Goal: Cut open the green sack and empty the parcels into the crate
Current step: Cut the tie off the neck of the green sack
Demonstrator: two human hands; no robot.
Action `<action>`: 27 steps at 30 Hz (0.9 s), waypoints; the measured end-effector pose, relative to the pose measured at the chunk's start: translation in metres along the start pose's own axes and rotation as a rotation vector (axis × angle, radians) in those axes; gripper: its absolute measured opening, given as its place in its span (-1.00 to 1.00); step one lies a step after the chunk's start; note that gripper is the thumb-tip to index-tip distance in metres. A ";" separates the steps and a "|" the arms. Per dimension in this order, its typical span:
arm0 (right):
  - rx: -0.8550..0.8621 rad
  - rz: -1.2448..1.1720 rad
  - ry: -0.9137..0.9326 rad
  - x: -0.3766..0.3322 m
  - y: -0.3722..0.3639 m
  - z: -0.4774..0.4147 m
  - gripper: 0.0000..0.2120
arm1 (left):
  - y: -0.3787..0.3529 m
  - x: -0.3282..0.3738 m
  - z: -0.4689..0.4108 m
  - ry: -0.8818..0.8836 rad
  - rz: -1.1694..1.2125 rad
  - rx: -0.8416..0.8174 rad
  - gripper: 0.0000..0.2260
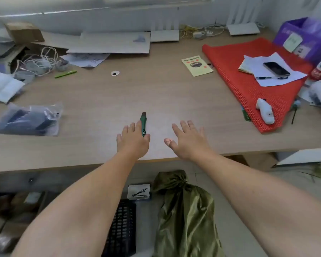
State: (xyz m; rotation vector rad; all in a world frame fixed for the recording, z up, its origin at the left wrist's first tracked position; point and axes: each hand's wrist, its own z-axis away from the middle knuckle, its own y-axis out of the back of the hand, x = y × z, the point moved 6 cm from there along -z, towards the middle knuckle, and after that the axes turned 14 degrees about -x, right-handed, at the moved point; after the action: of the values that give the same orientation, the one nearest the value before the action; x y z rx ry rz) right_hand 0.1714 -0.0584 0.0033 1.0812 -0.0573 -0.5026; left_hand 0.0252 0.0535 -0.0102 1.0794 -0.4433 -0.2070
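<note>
A green utility knife [143,121] lies on the wooden table [104,101] near its front edge, blade end pointing away. My left hand [132,140] lies flat beside it with straight fingers, index finger and thumb touching the handle. To the right, my right hand [188,140] hovers over the table with fingers spread, holding nothing. On the floor below the table edge stands the green sack [185,216], shiny and tied shut at its top. A black mesh crate [121,230] sits just left of the sack, partly hidden by my left forearm.
A red mesh mat [252,89] with papers, a phone [276,69] and a white scanner [265,111] covers the table's right side. A clear bag of dark items [26,120] lies at the left. Cables, cardboard and papers crowd the back. Boxes stand under the table at left.
</note>
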 end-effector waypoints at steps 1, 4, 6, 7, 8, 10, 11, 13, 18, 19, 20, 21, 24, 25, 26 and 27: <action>-0.014 0.001 -0.001 -0.002 -0.004 -0.005 -0.30 | -0.002 -0.002 -0.007 -0.004 -0.006 0.001 -0.44; -0.026 -0.019 -0.006 -0.001 -0.017 -0.022 -0.31 | -0.013 -0.012 -0.032 -0.002 0.006 -0.029 -0.45; -0.031 -0.078 -0.011 -0.001 -0.027 -0.034 -0.32 | -0.022 -0.011 -0.045 -0.016 -0.002 -0.063 -0.44; -0.033 -0.100 -0.018 0.000 -0.031 -0.040 -0.33 | -0.026 -0.012 -0.050 -0.024 -0.014 -0.079 -0.44; -0.035 -0.110 -0.028 0.001 -0.035 -0.043 -0.33 | -0.029 -0.011 -0.055 -0.033 -0.019 -0.096 -0.44; -0.046 -0.154 -0.047 0.004 -0.045 -0.050 -0.33 | -0.037 -0.013 -0.069 -0.046 -0.042 -0.137 -0.44; -0.053 -0.170 -0.051 0.005 -0.050 -0.052 -0.33 | -0.040 -0.013 -0.074 -0.047 -0.052 -0.147 -0.45; -0.057 -0.172 -0.056 0.010 -0.057 -0.054 -0.34 | -0.042 -0.012 -0.083 -0.048 -0.062 -0.164 -0.50; -0.044 -0.129 -0.087 0.024 -0.060 -0.055 -0.36 | -0.040 -0.008 -0.095 -0.025 -0.072 -0.063 -0.67; -0.044 -0.131 -0.089 0.026 -0.059 -0.056 -0.36 | -0.041 -0.009 -0.096 -0.026 -0.069 -0.041 -0.69; -0.046 -0.136 -0.093 0.028 -0.059 -0.057 -0.36 | -0.041 -0.009 -0.097 -0.029 -0.061 -0.024 -0.71; -0.048 -0.140 -0.096 0.029 -0.058 -0.057 -0.36 | -0.042 -0.010 -0.097 -0.027 -0.047 -0.018 -0.73; -0.055 -0.142 -0.098 0.028 -0.060 -0.058 -0.37 | -0.044 -0.012 -0.093 -0.016 -0.012 -0.015 -0.80; -0.059 -0.143 -0.094 0.027 -0.061 -0.057 -0.37 | -0.044 -0.013 -0.091 -0.018 -0.014 -0.017 -0.81; -0.062 -0.143 -0.090 0.026 -0.062 -0.057 -0.37 | -0.045 -0.013 -0.089 -0.021 -0.023 -0.018 -0.80; -0.064 -0.143 -0.085 0.024 -0.063 -0.057 -0.37 | -0.046 -0.013 -0.087 -0.023 -0.030 -0.017 -0.79</action>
State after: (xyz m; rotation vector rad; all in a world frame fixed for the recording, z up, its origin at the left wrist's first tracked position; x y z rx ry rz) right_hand 0.1858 -0.0448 -0.0827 1.0051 -0.0385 -0.6752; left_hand 0.0548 0.1070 -0.0886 1.0688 -0.4455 -0.2490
